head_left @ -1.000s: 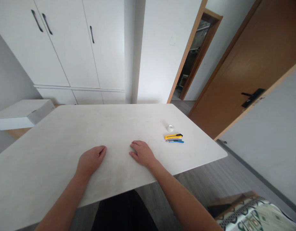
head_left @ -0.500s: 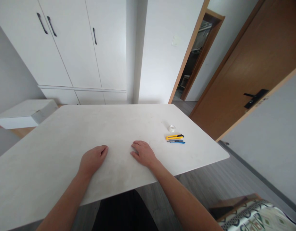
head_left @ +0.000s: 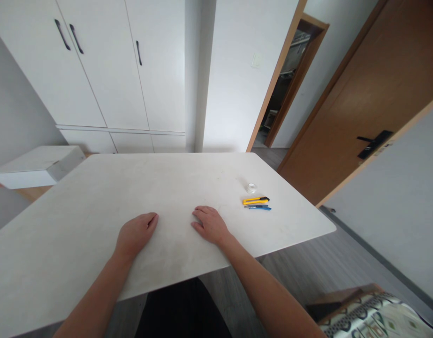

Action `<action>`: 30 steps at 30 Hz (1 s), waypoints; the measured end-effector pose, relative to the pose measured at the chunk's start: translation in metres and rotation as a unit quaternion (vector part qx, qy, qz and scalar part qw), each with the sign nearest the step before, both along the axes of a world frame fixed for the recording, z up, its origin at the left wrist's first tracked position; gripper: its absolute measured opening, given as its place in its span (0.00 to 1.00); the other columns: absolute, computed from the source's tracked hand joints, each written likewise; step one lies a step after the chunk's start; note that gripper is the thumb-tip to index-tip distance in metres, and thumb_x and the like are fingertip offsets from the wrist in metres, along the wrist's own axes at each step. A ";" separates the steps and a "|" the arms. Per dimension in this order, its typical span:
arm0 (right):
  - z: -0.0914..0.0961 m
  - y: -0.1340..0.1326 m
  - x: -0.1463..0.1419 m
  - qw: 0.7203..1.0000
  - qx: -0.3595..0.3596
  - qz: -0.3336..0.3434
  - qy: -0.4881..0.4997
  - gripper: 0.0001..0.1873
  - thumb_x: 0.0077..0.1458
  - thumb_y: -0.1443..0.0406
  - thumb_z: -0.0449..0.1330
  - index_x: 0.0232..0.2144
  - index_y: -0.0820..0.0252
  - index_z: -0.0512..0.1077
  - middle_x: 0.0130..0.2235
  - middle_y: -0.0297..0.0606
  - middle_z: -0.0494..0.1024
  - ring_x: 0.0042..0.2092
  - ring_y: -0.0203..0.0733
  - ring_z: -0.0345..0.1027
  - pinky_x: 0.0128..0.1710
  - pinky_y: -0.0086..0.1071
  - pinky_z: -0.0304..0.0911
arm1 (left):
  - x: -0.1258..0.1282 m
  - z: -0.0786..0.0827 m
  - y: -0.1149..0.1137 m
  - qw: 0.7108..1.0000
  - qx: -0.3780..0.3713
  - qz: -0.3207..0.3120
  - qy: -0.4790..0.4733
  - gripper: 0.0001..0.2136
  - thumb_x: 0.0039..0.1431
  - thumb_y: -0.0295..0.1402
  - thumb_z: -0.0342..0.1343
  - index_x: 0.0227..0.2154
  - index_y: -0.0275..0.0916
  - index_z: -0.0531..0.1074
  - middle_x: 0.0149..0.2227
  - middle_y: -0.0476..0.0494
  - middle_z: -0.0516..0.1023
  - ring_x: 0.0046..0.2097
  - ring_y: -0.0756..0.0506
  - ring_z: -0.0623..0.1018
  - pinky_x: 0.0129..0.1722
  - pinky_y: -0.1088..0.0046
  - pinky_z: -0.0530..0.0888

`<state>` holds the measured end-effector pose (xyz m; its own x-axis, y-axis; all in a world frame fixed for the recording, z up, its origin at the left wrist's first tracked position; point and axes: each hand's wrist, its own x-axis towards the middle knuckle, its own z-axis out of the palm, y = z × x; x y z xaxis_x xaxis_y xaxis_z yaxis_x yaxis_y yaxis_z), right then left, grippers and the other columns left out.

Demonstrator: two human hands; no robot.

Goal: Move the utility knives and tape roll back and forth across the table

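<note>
My left hand (head_left: 138, 233) rests on the white table (head_left: 160, 178) with its fingers curled in and the thumb pressed against them; nothing shows in it. Palm down to the right of it, my right hand (head_left: 211, 224) lies with thumb and fingers apart, holding nothing. Beyond the right hand, off to the right, is a yellow box cutter (head_left: 253, 200) with a black end. Just in front of it lies a slim blue tool with a metallic tip (head_left: 262, 208), too small to name surely. A small roll of clear tape (head_left: 251, 188) sits behind the box cutter. Neither hand touches these.
A white box (head_left: 40, 164) stands beyond the table's left edge. White cupboards (head_left: 107, 70) line the far wall. At the right are an open brown door (head_left: 364, 94) and a doorway. A patterned cloth (head_left: 381, 317) covers something at the lower right.
</note>
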<state>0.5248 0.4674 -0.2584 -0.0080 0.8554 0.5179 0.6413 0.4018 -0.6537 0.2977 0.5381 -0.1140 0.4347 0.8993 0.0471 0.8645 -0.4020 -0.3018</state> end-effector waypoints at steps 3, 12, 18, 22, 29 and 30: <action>0.000 0.000 0.000 1.000 0.001 -0.001 -0.003 0.17 0.63 0.60 0.58 0.53 0.59 0.72 0.56 0.43 0.72 0.58 0.44 0.63 0.61 0.39 0.54 | -0.001 -0.001 0.001 1.000 0.002 0.002 -0.003 0.21 0.69 0.43 0.38 0.41 0.43 0.77 0.46 0.44 0.81 0.47 0.41 0.78 0.41 0.70 0.69; 0.002 -0.001 0.000 1.000 -0.001 -0.001 -0.004 0.18 0.62 0.60 0.59 0.52 0.60 0.72 0.56 0.44 0.73 0.58 0.44 0.63 0.61 0.38 0.54 | 0.000 0.000 0.000 1.000 0.006 0.000 -0.006 0.21 0.68 0.42 0.38 0.41 0.42 0.77 0.46 0.43 0.81 0.47 0.41 0.79 0.41 0.70 0.69; 0.001 0.000 0.000 1.000 0.004 0.001 0.003 0.18 0.62 0.60 0.59 0.53 0.60 0.72 0.56 0.44 0.73 0.58 0.45 0.63 0.61 0.39 0.54 | 0.000 0.000 0.000 1.000 0.004 -0.003 -0.003 0.22 0.69 0.43 0.37 0.41 0.42 0.77 0.46 0.43 0.81 0.47 0.41 0.79 0.41 0.70 0.69; 0.000 0.000 -0.002 1.000 0.019 0.002 0.025 0.15 0.62 0.63 0.60 0.50 0.60 0.73 0.53 0.44 0.75 0.56 0.44 0.65 0.60 0.39 0.56 | 0.000 0.000 0.000 1.000 -0.001 0.000 -0.001 0.22 0.69 0.43 0.37 0.41 0.42 0.77 0.46 0.43 0.81 0.46 0.40 0.79 0.40 0.69 0.69; -0.026 -0.025 0.074 0.990 0.042 -0.119 0.070 0.09 0.62 0.68 0.56 0.41 0.58 0.76 0.43 0.42 0.79 0.49 0.45 0.70 0.53 0.39 0.62 | 0.000 -0.001 0.001 1.000 -0.001 -0.002 0.002 0.22 0.69 0.42 0.37 0.42 0.42 0.77 0.48 0.42 0.80 0.48 0.41 0.79 0.43 0.69 0.70; -0.033 -0.031 0.095 0.987 0.022 -0.152 0.055 0.09 0.62 0.68 0.56 0.40 0.58 0.77 0.42 0.42 0.79 0.48 0.46 0.70 0.52 0.40 0.63 | 0.000 -0.001 0.001 1.000 -0.002 0.000 0.004 0.22 0.69 0.42 0.37 0.42 0.42 0.77 0.48 0.43 0.80 0.48 0.41 0.79 0.43 0.69 0.70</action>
